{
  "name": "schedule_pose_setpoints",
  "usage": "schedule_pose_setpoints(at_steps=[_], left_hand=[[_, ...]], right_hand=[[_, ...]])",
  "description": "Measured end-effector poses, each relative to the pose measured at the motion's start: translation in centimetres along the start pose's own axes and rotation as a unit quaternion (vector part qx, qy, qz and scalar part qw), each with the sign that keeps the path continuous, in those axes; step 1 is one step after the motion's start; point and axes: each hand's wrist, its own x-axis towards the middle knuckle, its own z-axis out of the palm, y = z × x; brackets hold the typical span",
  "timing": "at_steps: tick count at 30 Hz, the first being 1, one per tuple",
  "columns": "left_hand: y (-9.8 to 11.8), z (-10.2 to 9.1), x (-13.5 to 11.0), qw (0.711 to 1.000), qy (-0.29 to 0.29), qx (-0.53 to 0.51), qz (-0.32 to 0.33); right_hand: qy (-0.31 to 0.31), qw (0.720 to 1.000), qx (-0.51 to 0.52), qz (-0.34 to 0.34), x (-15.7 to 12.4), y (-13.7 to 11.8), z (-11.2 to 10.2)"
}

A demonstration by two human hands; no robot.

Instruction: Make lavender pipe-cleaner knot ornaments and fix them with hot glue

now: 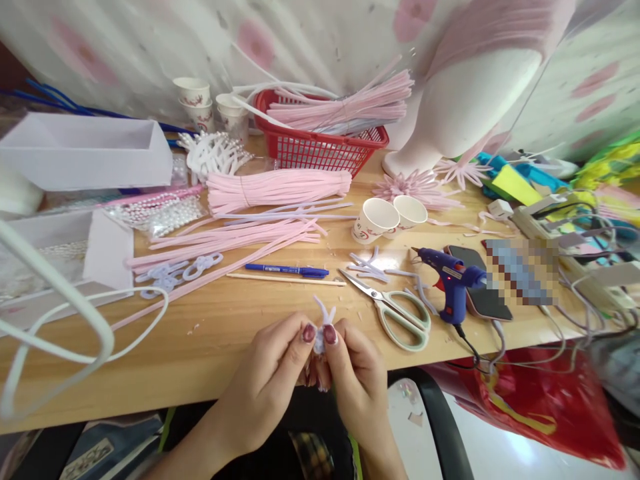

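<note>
We see a small pale lilac fuzzy pipe-cleaner piece [323, 325] held just above the near edge of the light wooden table [210, 333], its two short ends sticking up. The left hand [270, 381] and the right hand [357, 380] are both closed around it in a pinch, thumbs with dark red nails pressed side by side on its front and the other fingers curled behind. Just right of the hands lie the scissors with pale green handles [397, 312], blades pointing away to the left, and beyond them the blue hot glue gun [450, 285] stands beside a dark smartphone [481, 293]. Loose lilac pipe-cleaner offcuts [369, 267] lie between the scissors and two white paper cups [389, 218] tipped on their sides. Straight ahead of the hands we find a thin wooden stick [286, 279] and a blue ballpoint pen [287, 270] lying parallel, then long pink pipe cleaners [235, 237] fanned across the table and a tied pink bundle [277, 189]. A chain of lilac loops [175, 271] lies to the left. Farther back stands a red plastic mesh basket [320, 150] filled with more pink stems. Nothing lies between the hands and the table edge. The cups carry red print and the pen white lettering, both too small for us to read.
</note>
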Motion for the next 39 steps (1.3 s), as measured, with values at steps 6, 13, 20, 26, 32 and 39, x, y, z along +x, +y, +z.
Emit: schedule_pose_setpoints(at_steps=[6, 13, 20, 26, 32, 39], left_hand=[[0.2, 0.7, -0.5, 0.994, 0.04, -0.084, -0.062], [-0.3, 0.7, -0.4, 0.943, 0.013, -0.289, -0.164], [0.1, 0.1, -0.7, 0.991, 0.039, -0.109, -0.067], [0.2, -0.4, -0.8, 0.995, 0.037, -0.07, -0.054], [0.3, -2.0, -0.6, 0.998, -0.039, 0.053, -0.004], [0.4, -1.7, -0.4, 0.991, -0.043, 0.111, 0.056]], right_hand=[[0.025, 0.985, -0.152, -0.081, 0.2, 0.4, -0.1], [0.037, 0.931, -0.291, -0.218, 0.4, 0.6, -0.4], [0.008, 0.975, -0.201, -0.095, 0.1, 0.4, -0.2], [0.016, 0.985, -0.165, -0.035, 0.2, -0.2, -0.4], [0.029, 0.998, -0.062, 0.008, 0.0, -1.0, -0.1], [-0.003, 0.997, 0.033, 0.063, 0.2, -0.9, 0.5]])
